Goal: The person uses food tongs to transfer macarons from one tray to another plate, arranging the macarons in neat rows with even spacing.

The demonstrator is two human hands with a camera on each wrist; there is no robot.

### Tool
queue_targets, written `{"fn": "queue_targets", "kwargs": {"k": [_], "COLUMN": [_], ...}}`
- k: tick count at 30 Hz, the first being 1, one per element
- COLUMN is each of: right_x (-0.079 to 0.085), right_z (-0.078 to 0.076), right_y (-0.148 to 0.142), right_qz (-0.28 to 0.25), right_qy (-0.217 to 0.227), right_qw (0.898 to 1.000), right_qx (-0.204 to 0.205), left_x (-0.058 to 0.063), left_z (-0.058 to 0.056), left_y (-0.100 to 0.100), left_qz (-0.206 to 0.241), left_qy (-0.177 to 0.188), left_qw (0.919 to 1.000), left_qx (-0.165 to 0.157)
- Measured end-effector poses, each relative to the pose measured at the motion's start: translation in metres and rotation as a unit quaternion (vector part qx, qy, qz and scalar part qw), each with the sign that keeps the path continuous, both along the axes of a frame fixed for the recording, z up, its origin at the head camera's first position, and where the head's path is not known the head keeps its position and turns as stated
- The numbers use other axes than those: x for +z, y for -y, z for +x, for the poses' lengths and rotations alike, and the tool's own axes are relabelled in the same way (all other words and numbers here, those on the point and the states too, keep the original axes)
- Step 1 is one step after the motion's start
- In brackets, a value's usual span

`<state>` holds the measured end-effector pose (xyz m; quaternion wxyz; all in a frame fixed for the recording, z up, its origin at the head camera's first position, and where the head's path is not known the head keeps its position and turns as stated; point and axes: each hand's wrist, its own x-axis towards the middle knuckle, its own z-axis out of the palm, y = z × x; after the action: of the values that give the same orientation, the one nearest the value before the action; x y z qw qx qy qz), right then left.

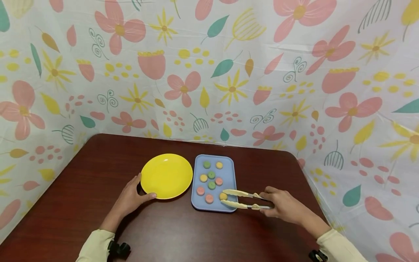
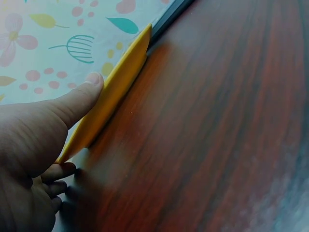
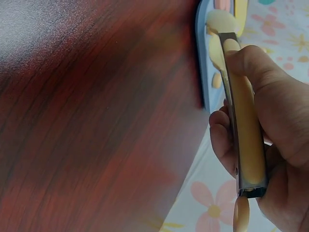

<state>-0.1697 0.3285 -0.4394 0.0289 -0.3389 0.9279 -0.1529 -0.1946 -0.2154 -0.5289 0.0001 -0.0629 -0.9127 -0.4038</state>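
A yellow plate (image 1: 167, 175) lies on the table, and my left hand (image 1: 131, 196) grips its left edge, the thumb (image 2: 87, 94) on the rim and the other fingers around the side. My right hand (image 1: 282, 204) holds a pair of tongs (image 1: 238, 193) with cream tips and metal arms; their handle (image 3: 245, 130) runs across the palm in the right wrist view. Over the blue tray (image 1: 230, 174), the tong tips sit on either side of a yellow macaron (image 1: 223, 196) at the lower right. Several green, pink and yellow macarons (image 1: 211, 185) lie elsewhere on this tray.
The dark wooden table (image 1: 170, 233) reaches back to a flower-printed cloth (image 1: 183, 87) hanging behind and along both sides. Plate and tray stand side by side, close together. A black wrist device (image 1: 119, 250) shows at the left sleeve.
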Motion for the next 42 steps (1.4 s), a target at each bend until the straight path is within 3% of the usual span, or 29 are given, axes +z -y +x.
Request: {"fn": "queue_targets", "kwargs": {"k": [6, 25, 42], "right_x": [0.001, -0.001, 0.027], "right_z": [0.001, 0.002, -0.015], "right_y": [-0.001, -0.002, 0.012], "right_qz": [-0.002, 0.000, 0.007], "right_qy": [0.011, -0.029, -0.078], "right_qw": [1.000, 1.000, 0.997], "right_qx": [0.001, 0.007, 0.022], "left_x": [0.001, 0.000, 0.001], "left_z": [0.001, 0.000, -0.001], "left_y": [-0.001, -0.001, 0.000], "left_qz": [-0.005, -0.006, -0.001], "left_qy": [0.001, 0.003, 0.006], "left_qw": [1.0000, 1.0000, 1.0000], "left_qx": [0.004, 0.002, 0.002]}}
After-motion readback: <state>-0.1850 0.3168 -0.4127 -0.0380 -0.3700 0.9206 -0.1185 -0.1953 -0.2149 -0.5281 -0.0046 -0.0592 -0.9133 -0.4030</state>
